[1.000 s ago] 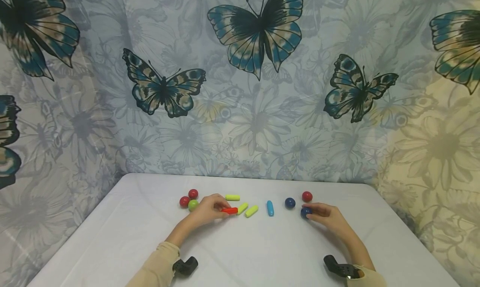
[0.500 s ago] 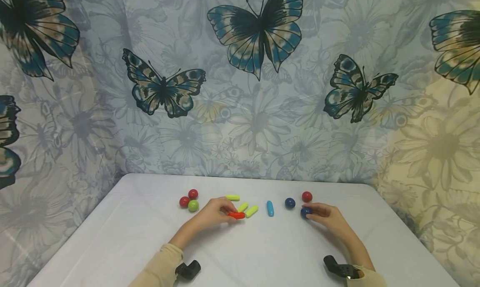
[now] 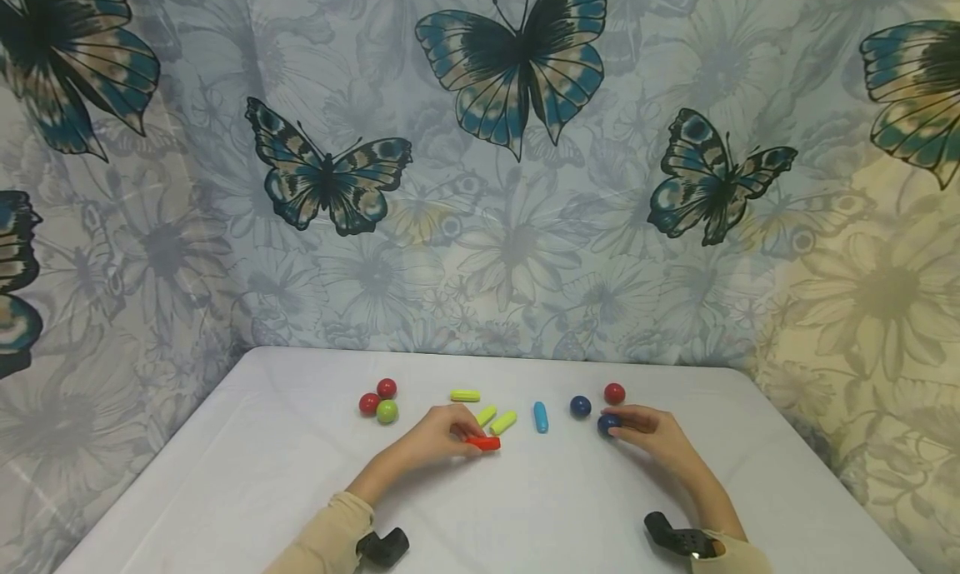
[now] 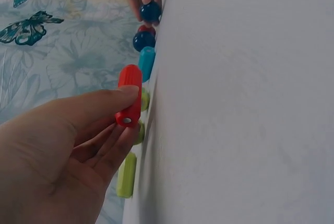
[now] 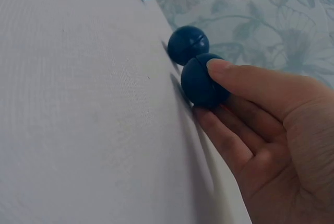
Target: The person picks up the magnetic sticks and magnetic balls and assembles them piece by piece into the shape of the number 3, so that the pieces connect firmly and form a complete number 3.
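1. Head: since the earlier frames, the left hand [image 3: 444, 432] has carried the red piece [image 3: 486, 443] rightward and nearer the person; it is on the near side of the yellow-green pieces [image 3: 503, 422]. The right hand [image 3: 658, 434] holds a dark blue ball [image 3: 607, 425] (a red ball [image 3: 614, 393] lies behind).
2. Left wrist: thumb and fingers pinch the red piece.
3. Right wrist: thumb and fingers grip the dark blue ball, beside a second blue ball [image 5: 188, 44].
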The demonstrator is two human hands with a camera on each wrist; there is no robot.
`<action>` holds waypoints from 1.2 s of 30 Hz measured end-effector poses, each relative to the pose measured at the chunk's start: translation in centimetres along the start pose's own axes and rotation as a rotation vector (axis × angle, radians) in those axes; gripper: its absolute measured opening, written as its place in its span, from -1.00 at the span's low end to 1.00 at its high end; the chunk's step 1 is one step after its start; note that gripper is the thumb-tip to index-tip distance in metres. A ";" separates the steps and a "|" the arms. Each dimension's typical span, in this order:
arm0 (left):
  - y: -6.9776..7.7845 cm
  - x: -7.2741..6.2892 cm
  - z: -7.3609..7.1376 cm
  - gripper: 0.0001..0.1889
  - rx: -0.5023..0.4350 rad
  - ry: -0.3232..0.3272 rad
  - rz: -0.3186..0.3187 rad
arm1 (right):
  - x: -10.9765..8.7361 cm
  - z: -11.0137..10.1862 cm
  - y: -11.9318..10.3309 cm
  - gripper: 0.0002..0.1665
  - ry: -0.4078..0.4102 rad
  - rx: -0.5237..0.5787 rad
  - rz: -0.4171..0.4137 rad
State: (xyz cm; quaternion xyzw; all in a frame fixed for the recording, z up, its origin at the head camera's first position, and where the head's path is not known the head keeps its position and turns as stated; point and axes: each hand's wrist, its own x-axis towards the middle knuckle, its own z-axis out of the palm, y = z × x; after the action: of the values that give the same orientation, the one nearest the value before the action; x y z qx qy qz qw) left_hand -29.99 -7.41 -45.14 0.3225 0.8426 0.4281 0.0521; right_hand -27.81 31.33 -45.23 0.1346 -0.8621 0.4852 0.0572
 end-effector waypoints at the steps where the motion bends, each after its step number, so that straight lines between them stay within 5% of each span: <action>1: 0.0 0.0 0.1 -0.79 -0.001 -0.003 -0.002 | 0.1 0.1 0.0 -0.52 0.000 -0.006 0.001; 13: 0.0 -0.1 0.6 -0.81 0.014 -0.015 -0.002 | 0.5 1.1 -1.1 -0.54 -0.014 -0.048 0.036; 36: 0.0 -0.1 0.8 -0.81 0.029 -0.016 0.004 | 1.3 3.0 -4.0 -0.56 -0.085 -0.033 -0.027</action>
State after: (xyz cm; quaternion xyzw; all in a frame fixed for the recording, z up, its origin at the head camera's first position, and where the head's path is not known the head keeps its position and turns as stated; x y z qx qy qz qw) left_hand -29.64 -6.91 -45.67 0.3281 0.8478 0.4132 0.0531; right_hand -27.79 26.60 -43.21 0.1659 -0.8698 0.4638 0.0294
